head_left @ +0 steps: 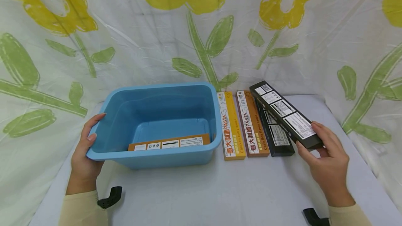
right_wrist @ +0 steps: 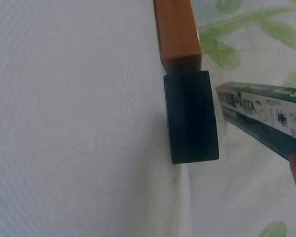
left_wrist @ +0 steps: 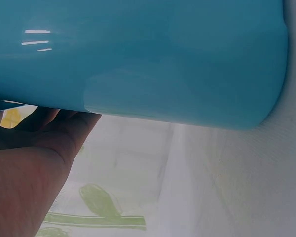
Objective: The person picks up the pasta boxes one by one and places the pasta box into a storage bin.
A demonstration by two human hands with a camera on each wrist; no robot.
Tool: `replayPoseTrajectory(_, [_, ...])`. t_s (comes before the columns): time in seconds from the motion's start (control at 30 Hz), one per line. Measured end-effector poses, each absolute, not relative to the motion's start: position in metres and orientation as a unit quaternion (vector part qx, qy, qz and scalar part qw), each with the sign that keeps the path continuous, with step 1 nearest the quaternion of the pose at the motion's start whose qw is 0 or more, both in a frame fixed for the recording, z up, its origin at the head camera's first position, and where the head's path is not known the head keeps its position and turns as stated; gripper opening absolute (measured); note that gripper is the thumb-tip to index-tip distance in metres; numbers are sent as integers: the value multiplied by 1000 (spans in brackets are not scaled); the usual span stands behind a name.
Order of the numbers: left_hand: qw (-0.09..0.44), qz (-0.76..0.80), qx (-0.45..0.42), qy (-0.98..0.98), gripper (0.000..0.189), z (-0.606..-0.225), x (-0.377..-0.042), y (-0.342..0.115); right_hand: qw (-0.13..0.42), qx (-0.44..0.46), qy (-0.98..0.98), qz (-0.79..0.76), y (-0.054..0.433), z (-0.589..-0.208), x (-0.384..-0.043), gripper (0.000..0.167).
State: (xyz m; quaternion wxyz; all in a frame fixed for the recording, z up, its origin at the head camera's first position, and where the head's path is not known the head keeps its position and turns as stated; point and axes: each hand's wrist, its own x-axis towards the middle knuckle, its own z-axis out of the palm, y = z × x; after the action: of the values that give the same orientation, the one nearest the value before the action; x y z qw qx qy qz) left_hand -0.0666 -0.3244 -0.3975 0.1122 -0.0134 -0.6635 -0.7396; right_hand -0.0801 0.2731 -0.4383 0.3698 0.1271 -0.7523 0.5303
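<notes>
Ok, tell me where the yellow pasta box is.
In the head view, the yellow pasta box lies just right of centre on the table, between the blue tub on its left and the brown Crab Roe box on its right.

Holds a long black cardboard box [head_left: 284, 112] in right grip [head_left: 329, 159], a rectangular blue plastic tub [head_left: 169, 159] in left grip [head_left: 85, 152].

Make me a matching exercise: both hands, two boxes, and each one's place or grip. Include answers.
1. left hand
2. right hand
3. yellow box
4. Crab Roe box

A. between blue tub and Crab Roe box
B. holds the slanted black box
C. between yellow box and lower black box
D. grips the blue tub

Pairs: 1-D, 2-B, 3-A, 4-C
</notes>
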Motion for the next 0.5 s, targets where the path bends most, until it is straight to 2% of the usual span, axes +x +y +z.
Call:
replayPoseTrajectory(0.33, [113, -743, -19, -660, 66, -399, -67, -326, 357, 135, -757, 531, 268, -436, -77, 80])
replayPoseTrajectory(0.5, [112, -740, -12, -663, 66, -399, -67, -325, 361, 157, -735, 553, 266, -437, -76, 76])
